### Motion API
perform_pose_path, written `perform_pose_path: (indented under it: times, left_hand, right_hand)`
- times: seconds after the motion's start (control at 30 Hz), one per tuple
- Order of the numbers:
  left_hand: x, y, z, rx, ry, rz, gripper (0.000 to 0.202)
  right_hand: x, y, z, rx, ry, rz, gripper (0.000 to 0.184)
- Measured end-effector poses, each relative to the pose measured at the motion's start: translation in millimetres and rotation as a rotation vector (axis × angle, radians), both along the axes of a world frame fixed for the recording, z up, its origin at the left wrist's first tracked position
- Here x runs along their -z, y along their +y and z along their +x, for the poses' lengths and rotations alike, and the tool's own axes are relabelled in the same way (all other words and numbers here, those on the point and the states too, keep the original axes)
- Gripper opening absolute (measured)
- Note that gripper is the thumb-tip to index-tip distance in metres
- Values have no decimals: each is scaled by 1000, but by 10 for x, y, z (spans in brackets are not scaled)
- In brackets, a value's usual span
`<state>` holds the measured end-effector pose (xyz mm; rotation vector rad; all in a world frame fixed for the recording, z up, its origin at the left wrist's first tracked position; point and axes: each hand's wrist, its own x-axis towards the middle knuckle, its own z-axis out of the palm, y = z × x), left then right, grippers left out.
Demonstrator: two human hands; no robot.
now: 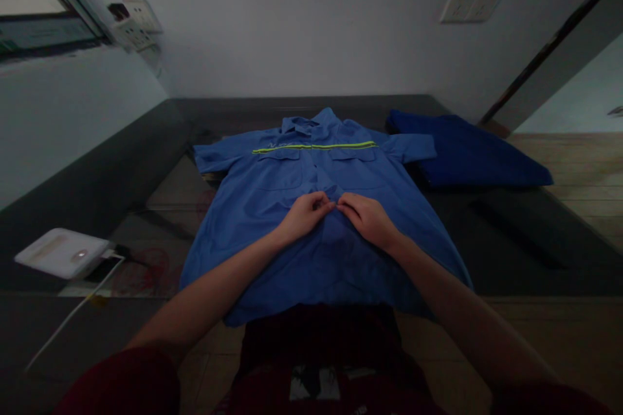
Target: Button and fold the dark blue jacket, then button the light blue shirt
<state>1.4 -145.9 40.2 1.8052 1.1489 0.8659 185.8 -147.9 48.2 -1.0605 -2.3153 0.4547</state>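
Two bare hands meet over the middle of our blue shirt (324, 259), which lies front up on the dark table (511, 233), collar to the far side and hem reaching past the near edge. Our left hand (306, 211) has its thumb and forefinger pinching the fabric at the front placket, and our right hand (367, 217) pinches it just beside, fingertips almost touching. Whether a button sits between them we cannot tell; our own fingers hide it.

We judge the slip most likely here: a button is small, the light is dim, and a loose pinch could let the edges part. If the two front edges were mismatched farther up, the hem would end up uneven. Pulling hard toward us could drag the shirt over the near edge, since its lower part already overhangs and little seems to weigh it down.

On the far right, one sleeve overlaps the darker blue cloth (472, 149), so a tug might shift that too. To the left, the white device (65, 253) and its white cable (73, 318) lie well apart from the shirt, though a wide elbow could catch the cable.
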Motion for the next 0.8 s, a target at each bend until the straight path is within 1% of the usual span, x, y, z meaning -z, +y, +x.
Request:
perform_pose_path:
  times: [0.1, 0.23, 0.43, 0.53, 0.63, 0.8]
  left_hand:
    - [0, -1, 6, -4, -22, -3, 27]
    - [-40, -6, 5, 21, -21, -6, 26]
    - [-107, -2, -23, 65, 4, -100, 26]
    - [-105, 10, -40, 122, -31, -173, 27]
    - [-83, 20, -52, 152, -30, -205, 30]
    - [-59, 23, -50, 116, -4, -239, 42]
  right_hand:
    - [-13, 1, -2, 6, 80, -30, 17]
    - [-8, 11, -6, 28, 151, -67, 17]
    - [-13, 10, -13, 33, 176, -93, 16]
    - [-7, 5, -12, 19, 149, -69, 17]
    - [15, 6, 4, 1, 96, -10, 18]
    - [41, -5, 33, -13, 5, 121, 23]
